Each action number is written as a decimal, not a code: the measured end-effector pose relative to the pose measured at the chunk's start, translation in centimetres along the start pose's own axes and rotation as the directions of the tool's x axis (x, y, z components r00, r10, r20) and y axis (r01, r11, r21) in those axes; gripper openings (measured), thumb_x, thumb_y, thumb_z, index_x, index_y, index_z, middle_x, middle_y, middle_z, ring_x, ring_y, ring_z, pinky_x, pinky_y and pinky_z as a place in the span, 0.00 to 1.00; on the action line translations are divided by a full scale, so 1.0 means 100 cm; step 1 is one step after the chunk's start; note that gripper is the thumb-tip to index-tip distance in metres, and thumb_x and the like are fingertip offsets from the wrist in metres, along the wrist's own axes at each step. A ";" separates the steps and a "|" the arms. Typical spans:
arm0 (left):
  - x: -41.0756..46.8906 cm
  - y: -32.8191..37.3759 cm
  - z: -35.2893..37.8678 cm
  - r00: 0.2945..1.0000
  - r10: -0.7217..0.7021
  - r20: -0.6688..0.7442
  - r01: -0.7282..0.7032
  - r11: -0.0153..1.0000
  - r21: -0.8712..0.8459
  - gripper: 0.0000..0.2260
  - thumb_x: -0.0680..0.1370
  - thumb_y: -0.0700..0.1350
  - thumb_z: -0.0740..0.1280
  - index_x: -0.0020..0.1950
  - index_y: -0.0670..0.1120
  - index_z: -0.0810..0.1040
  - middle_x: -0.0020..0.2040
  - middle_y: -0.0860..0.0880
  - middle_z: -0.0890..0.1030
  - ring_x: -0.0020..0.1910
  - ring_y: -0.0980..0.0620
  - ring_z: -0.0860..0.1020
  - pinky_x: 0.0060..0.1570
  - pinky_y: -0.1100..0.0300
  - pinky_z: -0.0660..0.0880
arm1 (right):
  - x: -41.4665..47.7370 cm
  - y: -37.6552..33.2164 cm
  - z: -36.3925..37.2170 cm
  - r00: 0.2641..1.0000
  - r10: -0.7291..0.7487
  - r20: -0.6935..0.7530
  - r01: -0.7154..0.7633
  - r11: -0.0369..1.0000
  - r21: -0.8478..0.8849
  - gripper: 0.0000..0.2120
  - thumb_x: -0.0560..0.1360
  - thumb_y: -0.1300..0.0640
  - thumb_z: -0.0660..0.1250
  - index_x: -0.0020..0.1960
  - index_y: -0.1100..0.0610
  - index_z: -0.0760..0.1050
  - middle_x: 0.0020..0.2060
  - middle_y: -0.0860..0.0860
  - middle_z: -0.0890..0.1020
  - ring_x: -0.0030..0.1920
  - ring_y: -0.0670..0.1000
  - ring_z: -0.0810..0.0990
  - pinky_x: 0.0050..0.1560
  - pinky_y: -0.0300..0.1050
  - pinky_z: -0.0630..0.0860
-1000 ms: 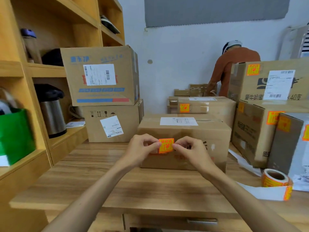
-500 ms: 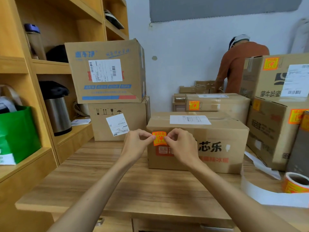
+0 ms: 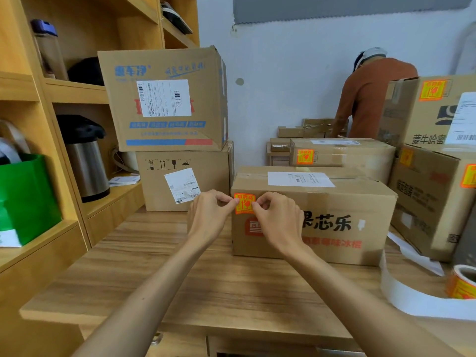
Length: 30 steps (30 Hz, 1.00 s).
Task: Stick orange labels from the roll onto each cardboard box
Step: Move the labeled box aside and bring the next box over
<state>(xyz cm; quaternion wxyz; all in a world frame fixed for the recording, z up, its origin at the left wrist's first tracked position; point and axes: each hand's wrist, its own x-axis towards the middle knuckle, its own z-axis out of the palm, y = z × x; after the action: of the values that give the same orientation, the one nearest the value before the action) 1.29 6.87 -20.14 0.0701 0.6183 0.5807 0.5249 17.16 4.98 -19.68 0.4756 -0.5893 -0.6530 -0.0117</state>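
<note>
Orange label (image 3: 244, 203) lies against the upper left corner of the cardboard box's (image 3: 334, 228) near face. The left hand (image 3: 208, 217) pinches its left edge and the right hand (image 3: 278, 222) its right, each with thumb and forefinger curled; whether it is fully stuck down is unclear. The right hand hides part of the box's red print, and the roll (image 3: 462, 282) on the table (image 3: 206, 279) is cut off at the right edge.
</note>
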 end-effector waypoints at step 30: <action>0.002 0.011 -0.009 0.941 0.277 0.192 -0.234 0.947 -0.221 0.11 0.75 0.49 0.76 0.57 0.51 0.86 0.43 0.53 0.80 0.43 0.53 0.79 0.37 0.59 0.78 | 0.038 0.047 -0.043 0.880 -0.443 0.174 0.455 0.889 -0.040 0.16 0.75 0.37 0.65 0.49 0.50 0.76 0.48 0.45 0.78 0.52 0.49 0.72 0.54 0.48 0.68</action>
<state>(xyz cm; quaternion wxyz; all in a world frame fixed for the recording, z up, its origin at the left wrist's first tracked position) 1.29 6.27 -18.89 0.1254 0.7332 0.4294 0.5121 24.04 6.81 -17.48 0.3823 -0.4393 -0.8068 -0.1003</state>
